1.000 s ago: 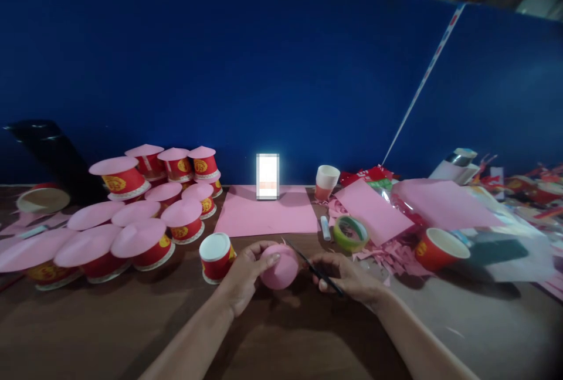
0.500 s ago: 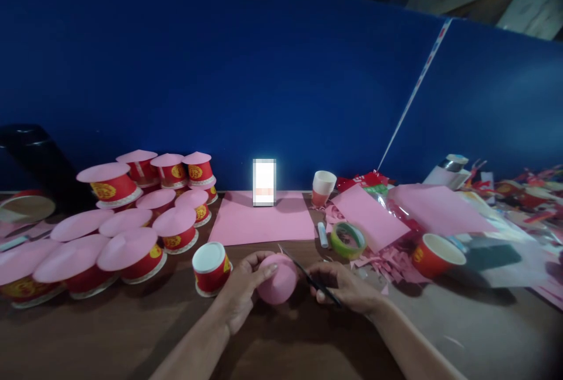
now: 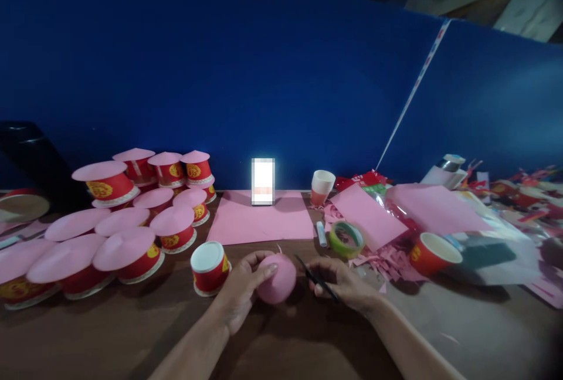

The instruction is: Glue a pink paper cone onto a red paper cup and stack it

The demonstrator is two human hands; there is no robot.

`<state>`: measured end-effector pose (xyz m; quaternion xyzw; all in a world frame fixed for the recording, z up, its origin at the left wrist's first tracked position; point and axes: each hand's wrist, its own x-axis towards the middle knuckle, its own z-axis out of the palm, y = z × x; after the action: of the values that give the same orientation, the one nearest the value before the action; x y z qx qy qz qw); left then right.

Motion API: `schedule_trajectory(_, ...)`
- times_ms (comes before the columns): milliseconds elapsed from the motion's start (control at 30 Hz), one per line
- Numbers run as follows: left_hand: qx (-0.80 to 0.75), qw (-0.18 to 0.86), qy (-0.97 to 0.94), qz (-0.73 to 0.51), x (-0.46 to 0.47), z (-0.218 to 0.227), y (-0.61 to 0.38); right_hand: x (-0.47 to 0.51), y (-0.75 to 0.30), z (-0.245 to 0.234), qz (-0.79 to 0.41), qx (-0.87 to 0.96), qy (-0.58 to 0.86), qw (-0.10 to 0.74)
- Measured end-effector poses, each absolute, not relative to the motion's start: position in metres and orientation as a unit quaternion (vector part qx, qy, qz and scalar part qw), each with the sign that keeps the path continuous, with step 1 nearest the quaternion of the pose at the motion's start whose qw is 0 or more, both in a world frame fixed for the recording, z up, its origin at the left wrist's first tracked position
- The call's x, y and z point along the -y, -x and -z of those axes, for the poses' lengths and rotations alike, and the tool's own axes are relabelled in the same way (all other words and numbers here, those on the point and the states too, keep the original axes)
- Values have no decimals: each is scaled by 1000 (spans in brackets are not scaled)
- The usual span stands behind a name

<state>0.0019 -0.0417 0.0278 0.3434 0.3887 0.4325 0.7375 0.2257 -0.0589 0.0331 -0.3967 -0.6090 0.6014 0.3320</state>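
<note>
In my left hand [image 3: 253, 277], a round pink paper piece [image 3: 281, 286], slightly cone-shaped, is pinched with the thumb on top. A thin pale sliver sticks up at its far edge. My right hand [image 3: 336, 280] is closed around dark scissors [image 3: 314, 277]. Their tip points up and left, just right of the pink paper and apart from it. Left of my left hand stands an upside-down red paper cup [image 3: 206, 274] with a white base on top.
Several red cups topped with pink paper cones [image 3: 127, 251] fill the left side. A lit phone [image 3: 263, 180] stands on pink paper sheets [image 3: 264, 224]. To the right are green tape [image 3: 347, 239], a glue stick [image 3: 322, 233], paper scraps [image 3: 396, 263] and a tipped cup [image 3: 435, 254].
The scissors' tip has moved right, away from the far edge of the pink paper piece. My left hand stays in nearly the same place. The view has shifted slightly.
</note>
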Motion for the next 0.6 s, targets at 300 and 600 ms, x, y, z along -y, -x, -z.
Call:
schedule_trajectory(300, -340, 742, -305, -491, 45, -38, 3, 80, -218, -59, -185, 734, 634, 156)
schedule_trajectory(600, -334, 748, -310, -483, 44, -37, 1, 90, -212, -90, -162, 806, 568, 20)
